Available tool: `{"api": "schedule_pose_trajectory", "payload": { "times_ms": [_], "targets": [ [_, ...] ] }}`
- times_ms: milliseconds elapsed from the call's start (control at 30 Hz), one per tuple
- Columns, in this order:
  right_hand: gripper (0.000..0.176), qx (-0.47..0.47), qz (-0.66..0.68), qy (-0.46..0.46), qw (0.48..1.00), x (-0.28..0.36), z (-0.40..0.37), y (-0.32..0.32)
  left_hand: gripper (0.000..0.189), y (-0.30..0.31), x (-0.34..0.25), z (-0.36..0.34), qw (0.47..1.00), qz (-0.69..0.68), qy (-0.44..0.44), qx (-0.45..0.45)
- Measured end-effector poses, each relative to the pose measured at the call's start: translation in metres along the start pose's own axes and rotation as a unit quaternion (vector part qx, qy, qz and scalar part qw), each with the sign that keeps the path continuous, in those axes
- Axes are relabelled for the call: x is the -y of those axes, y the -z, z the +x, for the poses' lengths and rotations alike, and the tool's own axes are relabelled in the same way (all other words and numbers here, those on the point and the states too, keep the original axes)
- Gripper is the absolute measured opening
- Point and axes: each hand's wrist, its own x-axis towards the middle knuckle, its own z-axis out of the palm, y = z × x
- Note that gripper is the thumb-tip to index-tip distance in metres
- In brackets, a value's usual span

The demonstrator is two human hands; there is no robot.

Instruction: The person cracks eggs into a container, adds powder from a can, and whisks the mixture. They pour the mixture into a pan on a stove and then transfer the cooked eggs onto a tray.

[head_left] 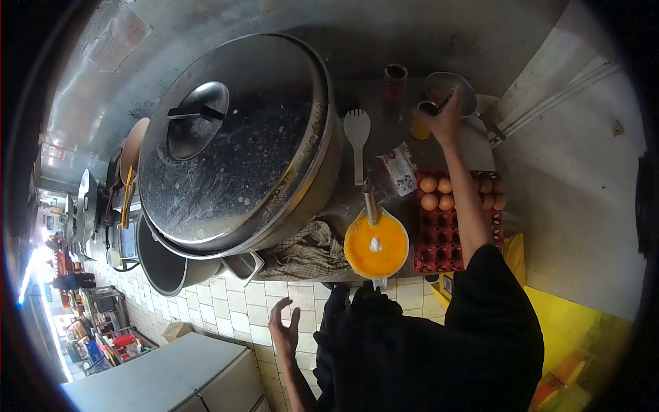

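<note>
Head view: right hand (447, 118) is stretched to the far end of the steel counter (386, 134). Its fingers curl over the small yellow cup (421, 128), which sits just beside the round steel bowl (454, 84). Contact with the cup looks real. Whether the grip is actually closed on it I can't tell, since the hand covers the cup's far side. Left hand (285, 331) hangs off the counter over the white tiled floor (233, 302), fingers spread, holding nothing.

How to do this well, my read:
- The arm passes right over the red plastic egg tray (439, 240), with brown eggs (437, 193) in its far rows. Forearm high, and anything lifted comes back along the same line, no sideways sweep.
- The cup is small and crowded by the steel bowl and the dark red jar (395, 81). Pinch low on the wall and lift straight up before travelling.
- The yellow bowl of beaten egg (375, 248), with a metal handle (371, 202) standing in it, sits at the near edge just left of the tray. It looks nearly full and easy to clip with an elbow or sleeve.

Hard to make out:
- What's in the cup and in the steel bowl.
- A thin dark thing at the fingertips reaching into the steel bowl: utensil or shadow, unclear.
- The print on the white packet (400, 168).
- The fisheye bends everything near the rim, and the big lidded steel wok (233, 144) hides the counter behind it.
</note>
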Motion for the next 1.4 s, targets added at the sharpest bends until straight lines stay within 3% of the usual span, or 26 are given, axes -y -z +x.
{"api": "schedule_pose_trajectory", "payload": {
  "times_ms": [67, 167, 267, 367, 467, 567, 667, 733, 800, 867, 933, 1033, 1133, 1200, 1267, 1333, 1400],
  "targets": [
    [0.102, 0.018, 0.064, 0.07, 0.995, 0.027, 0.029, -0.005, 0.024, 0.007, 0.013, -0.013, 0.999, -0.015, 0.043, -0.026],
    [0.105, 0.182, -0.012, 0.09, 0.979, 0.009, 0.067, -0.075, 0.029, 0.014, 0.009, -0.018, 0.997, -0.025, 0.056, -0.039],
    [0.097, 0.218, -0.178, 0.013, 0.959, -0.01, 0.072, -0.142, 0.035, 0.016, 0.004, -0.013, 0.998, 0.006, 0.063, -0.027],
    [0.088, 0.346, -0.107, -0.1, 0.927, -0.036, 0.065, -0.182, 0.037, 0.016, 0.01, -0.011, 0.998, -0.006, 0.059, 0.012],
    [0.084, 0.296, -0.061, -0.064, 0.951, -0.042, 0.055, -0.185, 0.032, 0.013, 0.001, -0.007, 0.998, 0.013, 0.042, 0.035],
    [0.079, 0.243, 0.048, -0.022, 0.969, 0.011, 0.05, -0.133, 0.029, 0.011, -0.032, 0.0, 0.999, -0.011, -0.006, 0.045],
    [0.07, 0.189, 0.114, 0.119, 0.968, 0.075, 0.05, -0.037, 0.027, 0.006, -0.078, 0.01, 0.995, -0.05, -0.051, 0.075],
    [0.068, 0.183, 0.193, 0.106, 0.958, 0.133, 0.044, 0.04, 0.031, 0.003, -0.106, 0.018, 0.984, -0.081, -0.107, 0.121],
    [0.073, 0.213, 0.251, 0.105, 0.939, 0.174, 0.032, 0.111, 0.041, -0.003, -0.135, 0.026, 0.971, -0.085, -0.174, 0.137],
    [0.072, 0.246, 0.258, 0.123, 0.926, 0.214, 0.013, 0.177, 0.059, -0.013, -0.158, 0.036, 0.939, -0.094, -0.316, 0.092],
    [0.071, 0.298, 0.282, 0.132, 0.902, 0.244, -0.009, 0.228, 0.086, -0.017, -0.188, 0.037, 0.925, -0.1, -0.366, 0.03],
    [0.069, 0.37, 0.396, 0.207, 0.815, 0.265, -0.041, 0.257, 0.11, -0.019, -0.208, 0.037, 0.903, -0.102, -0.414, -0.061],
    [0.066, 0.396, 0.439, 0.182, 0.785, 0.281, -0.074, 0.269, 0.097, -0.009, -0.194, 0.023, 0.91, -0.069, -0.405, -0.048],
    [0.06, 0.301, 0.485, 0.143, 0.808, 0.29, -0.094, 0.269, 0.083, -0.025, -0.166, 0.012, 0.927, -0.185, -0.32, -0.064],
    [0.055, 0.242, 0.46, 0.136, 0.843, 0.292, -0.111, 0.275, 0.083, -0.027, -0.154, 0.007, 0.927, -0.13, -0.333, -0.117],
    [0.051, 0.219, 0.363, 0.152, 0.893, 0.292, -0.129, 0.289, 0.084, -0.029, -0.141, 0.007, 0.924, -0.101, -0.339, -0.145],
    [0.036, 0.267, 0.388, 0.143, 0.871, 0.297, -0.13, 0.288, 0.085, -0.028, -0.134, 0.009, 0.923, -0.09, -0.338, -0.159]
  ]
}}
